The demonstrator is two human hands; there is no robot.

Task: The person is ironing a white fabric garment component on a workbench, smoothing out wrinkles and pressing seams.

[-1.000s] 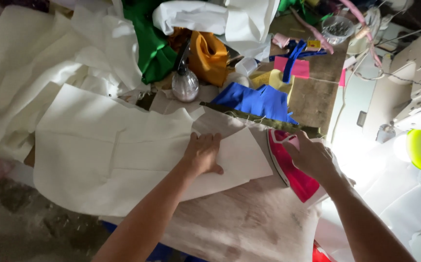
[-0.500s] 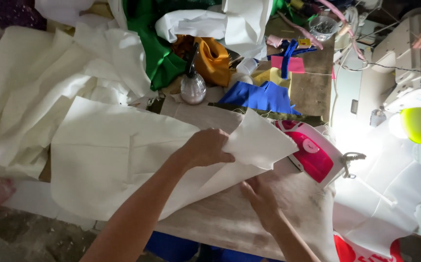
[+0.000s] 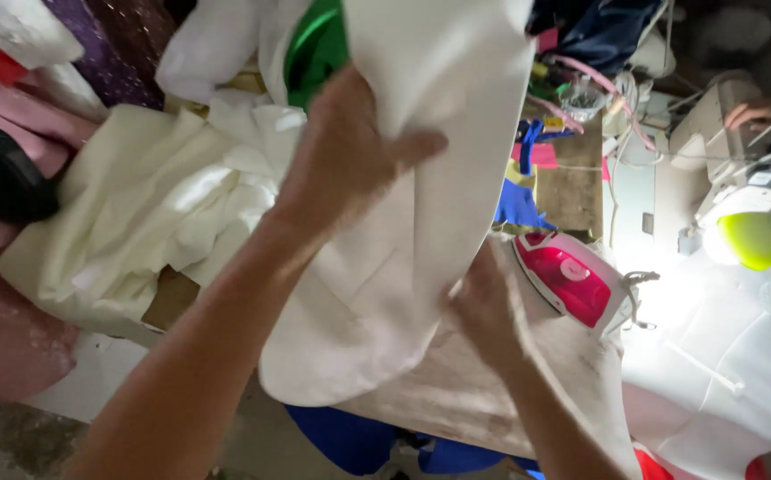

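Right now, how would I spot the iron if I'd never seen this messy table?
Find the big cream cloth the left hand lifts over the padded table. Just right of it, beside the right hand, lies the iron: the only hard, shiny pink-and-white thing among soft fabrics.

Left hand raised, fingers gripping, right hand lower, fingers spread

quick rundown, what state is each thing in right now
left hand: gripping the large cream fabric panel, raised
large cream fabric panel: lifted off the board, hanging draped
right hand: open, flat against the panel's lower edge
pink and white clothes iron: lying on the padded board, unheld
crumpled cream cloth pile: heaped at left, untouched
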